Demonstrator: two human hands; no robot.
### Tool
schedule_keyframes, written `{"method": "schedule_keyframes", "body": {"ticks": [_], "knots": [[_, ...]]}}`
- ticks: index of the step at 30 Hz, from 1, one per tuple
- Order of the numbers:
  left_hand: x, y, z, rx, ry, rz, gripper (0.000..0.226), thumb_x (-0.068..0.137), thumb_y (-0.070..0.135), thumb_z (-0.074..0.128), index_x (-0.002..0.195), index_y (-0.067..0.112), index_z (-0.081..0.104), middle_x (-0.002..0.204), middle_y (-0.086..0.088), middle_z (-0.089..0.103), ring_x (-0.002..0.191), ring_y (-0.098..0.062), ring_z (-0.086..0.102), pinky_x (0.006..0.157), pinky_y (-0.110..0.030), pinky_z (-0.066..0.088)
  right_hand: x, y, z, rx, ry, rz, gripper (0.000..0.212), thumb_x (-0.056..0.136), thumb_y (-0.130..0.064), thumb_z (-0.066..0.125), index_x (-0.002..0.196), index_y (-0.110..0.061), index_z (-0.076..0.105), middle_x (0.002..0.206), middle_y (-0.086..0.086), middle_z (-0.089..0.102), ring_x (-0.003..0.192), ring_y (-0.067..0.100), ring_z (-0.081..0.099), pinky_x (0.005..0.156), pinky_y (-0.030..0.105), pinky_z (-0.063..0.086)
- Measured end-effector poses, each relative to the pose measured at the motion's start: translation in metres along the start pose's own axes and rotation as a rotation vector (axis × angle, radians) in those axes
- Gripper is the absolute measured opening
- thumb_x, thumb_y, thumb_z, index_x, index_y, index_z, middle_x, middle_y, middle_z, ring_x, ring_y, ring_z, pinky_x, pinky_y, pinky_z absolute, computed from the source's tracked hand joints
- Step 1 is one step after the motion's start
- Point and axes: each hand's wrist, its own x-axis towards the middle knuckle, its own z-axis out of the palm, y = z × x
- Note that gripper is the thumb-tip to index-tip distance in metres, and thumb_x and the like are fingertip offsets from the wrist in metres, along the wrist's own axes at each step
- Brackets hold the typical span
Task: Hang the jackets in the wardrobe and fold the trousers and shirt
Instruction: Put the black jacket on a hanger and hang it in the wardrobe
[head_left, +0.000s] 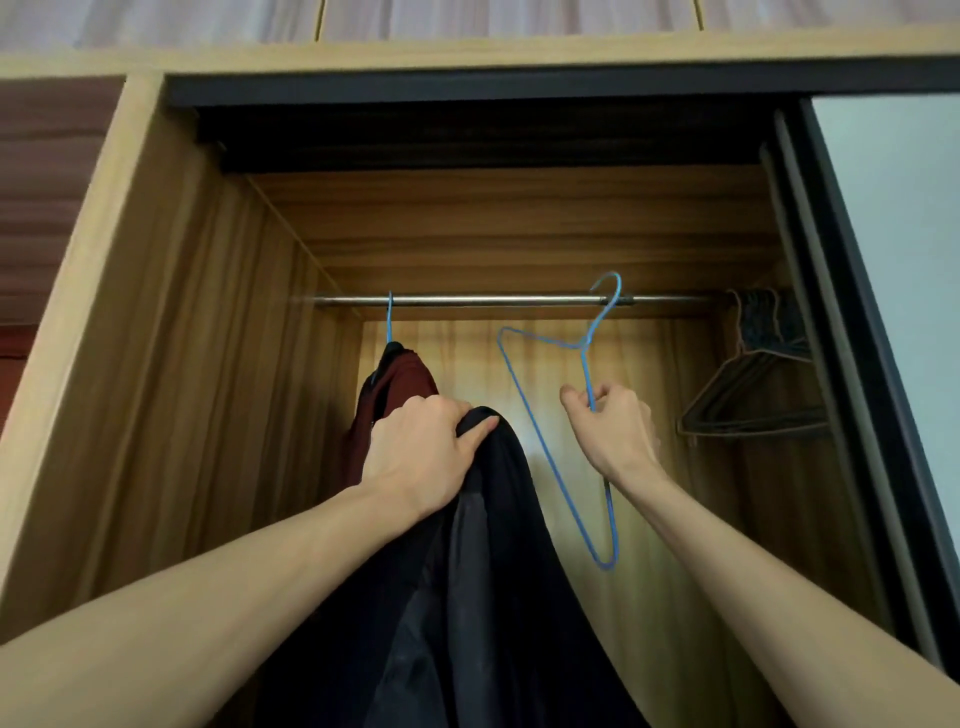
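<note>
I face an open wooden wardrobe with a metal rail across its top. My left hand grips the top of a black jacket, which hangs down below the rail. My right hand holds an empty blue wire hanger by one side, tilted, with its hook up at rail height. A dark red jacket hangs from another blue hanger on the left part of the rail, just behind my left hand.
Several dark empty hangers bunch at the rail's right end. A sliding door with a dark frame stands at the right. The wardrobe's left side panel is close by. Rail between the red jacket and the blue hook is bare.
</note>
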Motion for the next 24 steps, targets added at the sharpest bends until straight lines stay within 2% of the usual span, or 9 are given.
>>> {"method": "schedule_keyframes", "body": {"ticks": [4,6,9,11,13,15,19,21,24], "knots": [[-0.011,-0.003,-0.014,-0.041,-0.033,0.018,0.045,0.104,0.06,0.046,0.095,0.027,0.075,0.086,0.004,0.072,0.087,-0.024,0.068,0.079,-0.043,0.056,-0.019,-0.004,0.002,-0.044,-0.052,-0.021,0.047,0.101,-0.041,0.054,0.089,0.003,0.067,0.088,0.021,0.071,0.085,0.042,0.063,0.058,0.036,0.038],[-0.017,-0.005,-0.021,-0.062,-0.04,0.023,0.044,0.104,0.06,0.046,0.1,0.027,0.076,0.09,0.004,0.073,0.089,-0.024,0.068,0.08,-0.043,0.057,-0.03,-0.005,-0.001,-0.098,-0.037,-0.052,0.048,0.103,-0.037,0.051,0.087,0.005,0.067,0.088,0.021,0.071,0.083,0.041,0.063,0.057,0.037,0.042],[-0.03,-0.008,-0.031,-0.082,-0.063,0.01,0.045,0.103,0.059,0.05,0.088,0.025,0.073,0.082,0.002,0.07,0.084,-0.027,0.067,0.076,-0.043,0.055,-0.045,-0.006,-0.017,-0.063,0.003,-0.085,0.045,0.102,-0.034,0.054,0.074,-0.002,0.069,0.071,0.011,0.068,0.073,0.033,0.061,0.052,0.028,0.038],[-0.039,-0.009,-0.036,-0.141,-0.081,-0.016,0.049,0.102,0.057,0.055,0.069,0.021,0.063,0.07,0.002,0.063,0.076,-0.028,0.063,0.066,-0.04,0.05,-0.055,-0.007,-0.036,-0.012,0.02,-0.117,0.044,0.102,-0.034,0.057,0.065,-0.013,0.069,0.052,-0.002,0.054,0.056,0.02,0.052,0.053,0.029,0.036],[-0.047,-0.01,-0.04,-0.234,-0.086,-0.057,0.055,0.099,0.054,0.061,0.058,0.019,0.051,0.061,0.002,0.057,0.067,-0.026,0.058,0.058,-0.036,0.038,-0.07,-0.005,-0.059,0.12,0.01,-0.139,0.041,0.104,-0.032,0.058,0.067,-0.017,0.069,0.044,-0.009,0.039,0.046,0.009,0.035,0.051,0.03,0.029],[-0.054,-0.013,-0.045,-0.299,-0.115,-0.08,0.059,0.097,0.052,0.066,0.053,0.018,0.046,0.054,0.006,0.051,0.058,-0.021,0.053,0.054,-0.034,0.032,-0.088,-0.002,-0.081,0.312,-0.011,-0.131,0.038,0.106,-0.031,0.058,0.073,-0.017,0.069,0.043,-0.011,0.034,0.041,0.004,0.028,0.046,0.021,0.026],[-0.071,-0.027,-0.06,-0.43,-0.265,-0.082,0.063,0.096,0.041,0.072,0.045,0.018,0.044,0.044,0.012,0.041,0.045,-0.009,0.037,0.053,-0.03,0.03,-0.125,-0.002,-0.123,0.708,-0.285,0.06,0.038,0.106,-0.037,0.056,0.075,-0.016,0.063,0.039,-0.008,0.023,0.029,0.006,0.018,0.039,0.021,0.016],[-0.082,-0.034,-0.071,-0.551,-0.35,-0.126,0.055,0.097,0.034,0.074,0.05,0.019,0.05,0.052,0.006,0.044,0.049,-0.013,0.038,0.055,-0.029,0.034,-0.144,-0.006,-0.137,0.735,-0.461,0.125,0.038,0.103,-0.039,0.056,0.073,-0.016,0.062,0.036,-0.009,0.022,0.025,0.004,0.016,0.04,0.024,0.011],[-0.098,-0.04,-0.087,-0.647,-0.42,-0.206,0.057,0.096,0.025,0.076,0.052,0.009,0.043,0.05,0.001,0.039,0.044,-0.011,0.034,0.048,-0.025,0.033,-0.172,-0.014,-0.149,0.626,-0.668,0.122,0.037,0.099,-0.036,0.058,0.072,-0.011,0.065,0.035,-0.009,0.024,0.024,0.002,0.016,0.041,0.025,0.01]]}}
